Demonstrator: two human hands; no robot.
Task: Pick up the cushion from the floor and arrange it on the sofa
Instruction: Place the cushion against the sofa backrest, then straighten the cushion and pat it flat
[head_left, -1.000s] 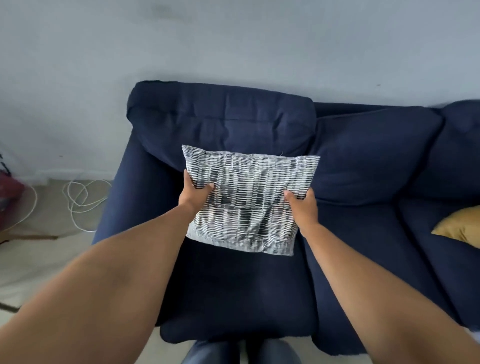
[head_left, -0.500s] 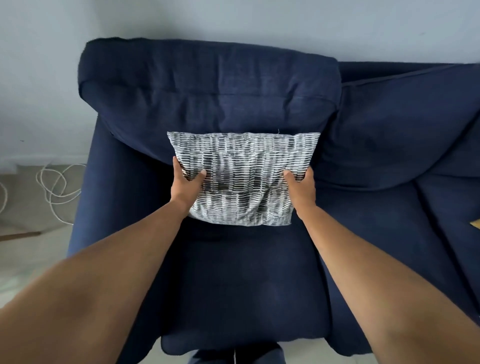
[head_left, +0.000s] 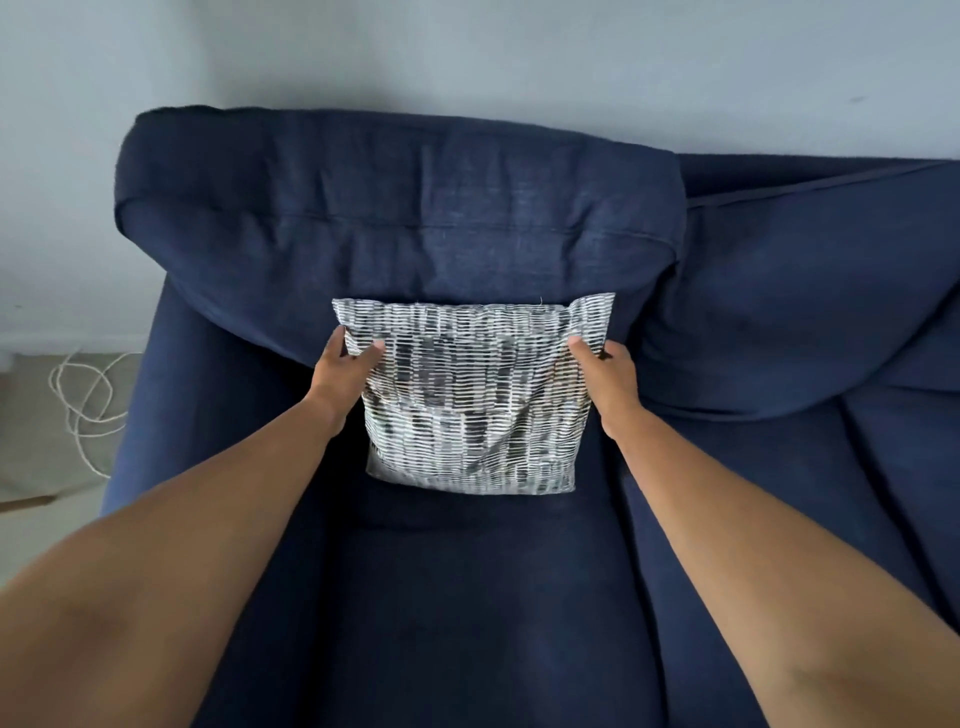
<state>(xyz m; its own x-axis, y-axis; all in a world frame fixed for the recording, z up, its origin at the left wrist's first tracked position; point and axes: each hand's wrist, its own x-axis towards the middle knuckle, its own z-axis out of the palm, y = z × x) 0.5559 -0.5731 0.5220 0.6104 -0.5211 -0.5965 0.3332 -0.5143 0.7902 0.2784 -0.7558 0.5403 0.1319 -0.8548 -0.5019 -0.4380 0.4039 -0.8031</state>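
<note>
A pale blue-grey painted wall fills the top of the head view, and below it a dark navy fabric sofa takes up nearly everything else. Its thick back cushion spans the upper middle, with a second back cushion beside it toward three o'clock. At nine o'clock, past the sofa's armrest, a loose coil of white cable lies on the beige floor.

The task's thing — a square black-and-white cushion with a dashed woven pattern — stands close to the middle of the view, its lower edge on the sofa seat and its top edge against the lower part of the back cushion. It leans back slightly and its cover is creased.

Both bare forearms reach in from the bottom corners. The left hand grips the cushion's upper left corner, at about ten o'clock from its centre: thumb on the front face, fingers curled around the edge behind. The right hand pinches the upper right corner at about two o'clock — thumb forward on the fabric, the other fingers wrapped behind the edge, so that corner sticks up as a small flap.
</note>
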